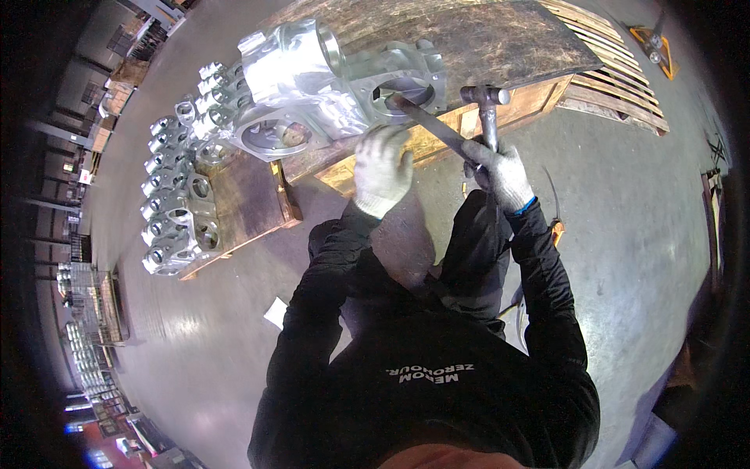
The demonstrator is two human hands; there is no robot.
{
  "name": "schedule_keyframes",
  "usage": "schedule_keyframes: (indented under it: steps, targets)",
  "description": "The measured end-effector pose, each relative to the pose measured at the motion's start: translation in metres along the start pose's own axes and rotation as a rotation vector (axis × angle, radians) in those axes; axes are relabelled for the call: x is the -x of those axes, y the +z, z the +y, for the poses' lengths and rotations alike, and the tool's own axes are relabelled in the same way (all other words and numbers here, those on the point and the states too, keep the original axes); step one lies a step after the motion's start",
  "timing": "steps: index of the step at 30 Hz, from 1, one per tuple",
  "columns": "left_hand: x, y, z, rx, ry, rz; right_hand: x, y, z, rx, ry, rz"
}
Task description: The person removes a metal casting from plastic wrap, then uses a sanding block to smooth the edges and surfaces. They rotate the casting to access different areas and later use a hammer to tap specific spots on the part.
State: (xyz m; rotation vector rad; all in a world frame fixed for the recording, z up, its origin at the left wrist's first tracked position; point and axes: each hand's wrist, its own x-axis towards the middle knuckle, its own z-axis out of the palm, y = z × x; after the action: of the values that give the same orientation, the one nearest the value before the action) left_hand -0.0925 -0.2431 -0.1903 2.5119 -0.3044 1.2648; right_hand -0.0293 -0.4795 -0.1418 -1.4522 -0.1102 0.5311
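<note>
My right hand [504, 176], in a white knit glove, is closed round a hammer [489, 125] and a long flat dark bar, perhaps a file [437, 129]. The hammer's head points up and away from me, while the bar slants left to the opening of a silvery metal casting [433, 70]. My left hand [383, 172], also gloved, is at the near edge of a larger shiny casting [293, 66], its thumb apart from the fingers. It seems to hold nothing; whether its fingertips touch the metal I cannot tell.
The castings sit on a worn wooden tabletop [500, 39]. Several smaller castings [176, 211] stand in rows on wood at the left. A slatted pallet [617, 74] lies at the far right, with an orange pallet jack [655, 51] beyond. White paper [276, 313] lies on the floor.
</note>
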Motion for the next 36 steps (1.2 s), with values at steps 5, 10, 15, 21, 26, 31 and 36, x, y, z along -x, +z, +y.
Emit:
schedule_keyframes:
  steps: [5, 10, 15, 21, 26, 31, 36]
  targets:
    - [-0.094, -0.033, -0.003, -0.161, 0.389, -0.087, -0.02, -0.014, -0.003, -0.027, 0.007, -0.058]
    - [-0.165, -0.076, -0.073, -0.561, 0.708, -0.422, -0.031, -0.011, 0.001, -0.055, 0.017, -0.074]
    - [-0.163, -0.067, -0.107, -0.576, 0.709, -0.313, -0.023, 0.006, 0.0, -0.095, 0.027, -0.009]
    - [-0.154, -0.093, -0.102, -0.461, 0.809, -0.245, 0.015, 0.012, 0.006, -0.062, 0.05, 0.088]
    - [-0.136, -0.116, -0.092, -0.514, 0.69, -0.313, 0.025, 0.024, 0.017, -0.056, 0.082, 0.029]
    - [-0.061, -0.059, -0.015, -0.191, 0.449, -0.228, 0.022, 0.028, 0.019, -0.103, 0.121, 0.015]
    - [-0.028, 0.025, 0.035, 0.128, 0.209, -0.453, 0.018, 0.014, 0.019, -0.048, 0.033, -0.076]
